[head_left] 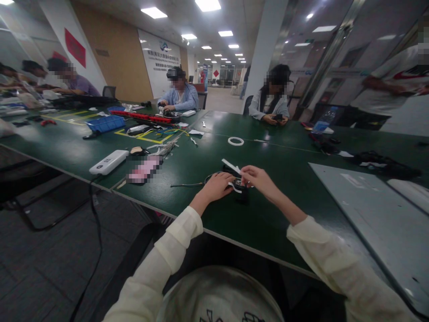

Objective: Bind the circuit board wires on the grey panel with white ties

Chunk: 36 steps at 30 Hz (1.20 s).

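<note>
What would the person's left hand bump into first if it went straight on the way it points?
Probably the black device, which the left hand seems to touch; the right hand looks to be beyond it, though depth is hard to judge.

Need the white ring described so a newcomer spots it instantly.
Start at the green table, then look beyond the left hand and right hand. The white ring lies flat there. Its round shape and open centre set it apart from the straight white strip in the right hand.
</note>
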### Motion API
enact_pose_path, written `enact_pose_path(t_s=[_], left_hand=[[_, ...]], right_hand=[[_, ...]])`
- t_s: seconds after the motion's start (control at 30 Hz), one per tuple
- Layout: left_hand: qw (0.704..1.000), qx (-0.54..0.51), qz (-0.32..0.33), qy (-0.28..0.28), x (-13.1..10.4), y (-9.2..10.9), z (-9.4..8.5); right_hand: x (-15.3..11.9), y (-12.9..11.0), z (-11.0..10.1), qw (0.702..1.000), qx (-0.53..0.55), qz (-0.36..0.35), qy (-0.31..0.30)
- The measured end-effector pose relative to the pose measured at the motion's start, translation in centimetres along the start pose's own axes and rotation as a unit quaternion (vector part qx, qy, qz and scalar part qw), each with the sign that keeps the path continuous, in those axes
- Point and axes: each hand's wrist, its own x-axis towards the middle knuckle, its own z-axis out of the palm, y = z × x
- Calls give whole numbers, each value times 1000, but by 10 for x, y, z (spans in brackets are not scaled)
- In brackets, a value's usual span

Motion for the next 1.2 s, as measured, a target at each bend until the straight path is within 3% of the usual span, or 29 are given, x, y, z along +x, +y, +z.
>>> enact_pose_path(t_s=[0.13, 0.33, 0.43, 0.57, 0.77, 1.0, 1.1, 1.2], left_hand=[[999, -27, 9, 14, 1, -4, 6], [999, -15, 2, -29, 0, -10, 8], [999, -17, 15, -27, -1, -10, 6], [1000, -9, 20, -21, -3, -9, 5], [1000, 1, 18, -22, -2, -9, 4], [999, 8, 9, -47, 3, -9, 3], [999, -1, 7, -49, 3, -8, 3], [999, -12, 5, -39, 1, -7, 1]], right_hand=[[-7, -13, 36, 997, 17, -25, -65], [-16, -14, 52, 975, -132, -105, -145], [-22, -17, 54, 947, -255, -143, -136], [-28, -22, 58, 879, -426, -193, -93], [-31, -21, 63, 845, -490, -197, -85], [-35, -20, 68, 781, -578, -206, -116], [-36, -23, 67, 790, -571, -191, -121], [-36, -25, 62, 820, -518, -186, -155]])
